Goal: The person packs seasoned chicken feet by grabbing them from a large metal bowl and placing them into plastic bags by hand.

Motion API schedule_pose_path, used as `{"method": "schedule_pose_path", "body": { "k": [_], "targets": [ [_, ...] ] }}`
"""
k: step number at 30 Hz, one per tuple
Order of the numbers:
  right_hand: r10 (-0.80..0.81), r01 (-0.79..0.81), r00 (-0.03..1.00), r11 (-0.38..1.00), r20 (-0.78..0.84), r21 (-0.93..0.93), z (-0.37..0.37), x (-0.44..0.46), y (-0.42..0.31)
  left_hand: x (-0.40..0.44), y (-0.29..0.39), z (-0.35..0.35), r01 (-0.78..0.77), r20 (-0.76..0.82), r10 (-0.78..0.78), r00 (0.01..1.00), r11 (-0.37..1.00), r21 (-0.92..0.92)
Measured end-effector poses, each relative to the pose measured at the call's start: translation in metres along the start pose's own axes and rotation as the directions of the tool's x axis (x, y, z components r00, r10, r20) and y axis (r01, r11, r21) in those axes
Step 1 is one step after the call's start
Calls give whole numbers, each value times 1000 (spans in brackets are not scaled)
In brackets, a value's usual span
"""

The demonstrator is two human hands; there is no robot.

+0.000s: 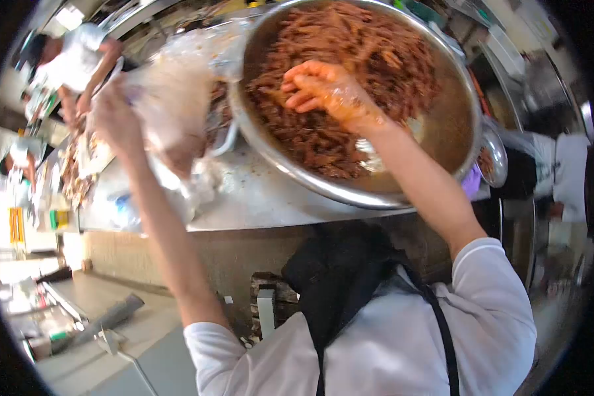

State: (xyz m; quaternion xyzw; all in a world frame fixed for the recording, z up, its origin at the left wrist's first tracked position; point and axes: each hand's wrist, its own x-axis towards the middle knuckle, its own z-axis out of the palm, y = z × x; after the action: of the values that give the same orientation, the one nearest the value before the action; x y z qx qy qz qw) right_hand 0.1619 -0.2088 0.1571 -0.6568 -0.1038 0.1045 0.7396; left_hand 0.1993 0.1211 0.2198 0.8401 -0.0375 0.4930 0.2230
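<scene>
A large round metal bowl [310,177] holds many reddish-brown strips of food [363,39] with some liquid at its right side. Above the food, my right hand [323,92] is coated in orange-red sauce, its fingers loosely curled and nothing plainly held. To the left, my left hand [115,112] is raised, blurred, at the upper left edge of a clear plastic bag [171,99] and gripping it. The bag hangs over the table with something brownish in its lower end.
The metal table [257,198] has its front edge before my body. More plastic bags [218,43] and a pale tub [228,140] lie left of the bowl. A small metal bowl [494,157] is at the right. Co-workers [76,59] stand at the upper left.
</scene>
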Motion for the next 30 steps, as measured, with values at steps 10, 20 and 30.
{"method": "schedule_pose_path", "body": {
  "k": [10,20,30],
  "targets": [
    [395,-446,869,370,-297,-815,-281,-83,109,-39,-186,197,34,606,28,795,995,-90],
    [640,-142,747,-113,-182,-983,-222,-88,169,-99,-36,48,373,64,-369,927,927,-45],
    [303,205,933,-4,195,-979,-189,-70,180,-311,21,14,597,648,-572,502,772,218]
  ]
}}
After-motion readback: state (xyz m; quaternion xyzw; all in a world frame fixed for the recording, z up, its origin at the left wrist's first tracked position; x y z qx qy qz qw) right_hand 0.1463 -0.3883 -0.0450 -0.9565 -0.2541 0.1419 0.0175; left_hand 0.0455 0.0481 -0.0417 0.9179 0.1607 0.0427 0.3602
